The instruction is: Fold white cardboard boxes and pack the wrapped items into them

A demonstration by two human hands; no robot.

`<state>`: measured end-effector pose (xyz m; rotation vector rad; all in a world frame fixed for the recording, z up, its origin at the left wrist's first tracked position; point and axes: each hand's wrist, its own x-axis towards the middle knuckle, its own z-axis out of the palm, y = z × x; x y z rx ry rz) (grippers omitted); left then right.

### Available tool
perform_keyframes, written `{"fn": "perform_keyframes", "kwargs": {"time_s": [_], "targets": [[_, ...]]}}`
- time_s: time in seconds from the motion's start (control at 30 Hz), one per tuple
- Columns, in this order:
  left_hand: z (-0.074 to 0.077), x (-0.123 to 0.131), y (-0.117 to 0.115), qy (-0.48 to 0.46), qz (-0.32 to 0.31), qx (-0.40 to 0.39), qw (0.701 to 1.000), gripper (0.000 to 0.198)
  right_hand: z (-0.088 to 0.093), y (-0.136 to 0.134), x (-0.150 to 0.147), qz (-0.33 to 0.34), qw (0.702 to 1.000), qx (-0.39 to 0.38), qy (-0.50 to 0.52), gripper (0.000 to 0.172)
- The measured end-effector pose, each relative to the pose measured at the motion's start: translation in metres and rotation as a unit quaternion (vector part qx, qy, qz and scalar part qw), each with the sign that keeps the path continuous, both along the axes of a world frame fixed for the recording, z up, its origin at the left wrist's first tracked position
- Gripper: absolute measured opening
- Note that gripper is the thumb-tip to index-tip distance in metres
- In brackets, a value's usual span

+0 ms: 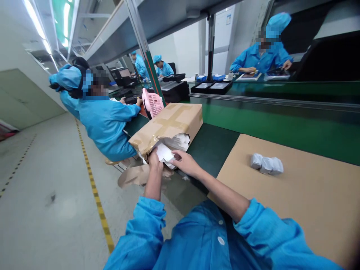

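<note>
Parcel (171,123), one, taped brown paper, torn open at near end, on green bench (213,146) | white packets (180,141) stacked inside, uncountable from here | I see right hand (184,162) pinching one, probably | left hand (154,157) at tear, can't tell its grip | three white bundles (266,164) on cardboard (309,195)
</note>
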<state>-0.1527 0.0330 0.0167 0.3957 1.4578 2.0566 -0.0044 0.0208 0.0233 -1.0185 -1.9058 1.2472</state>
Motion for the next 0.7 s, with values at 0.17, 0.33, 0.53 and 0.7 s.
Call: {"fn": "perform_keyframes", "kwargs": {"time_s": [0.17, 0.33, 0.53, 0.7], "targets": [[0.011, 0.044, -0.070, -0.005, -0.083, -0.013, 0.996, 0.042, -0.004, 0.005, 0.031, -0.035, 0.991, -0.110, 0.062, 0.047], [0.006, 0.094, -0.152, 0.021, -0.229, -0.053, 0.972, 0.062, -0.008, -0.055, 0.076, 0.030, 0.958, -0.223, 0.176, 0.078], [-0.011, 0.121, -0.148, 0.230, -0.377, -0.045, 0.896, 0.063, -0.006, -0.110, 0.130, -0.083, 0.921, -0.214, 0.316, 0.101], [0.018, 0.123, -0.109, 0.640, -0.331, 0.140, 0.679, 0.056, -0.011, -0.123, 0.160, -0.218, 0.907, -0.173, 0.317, 0.104]]}}
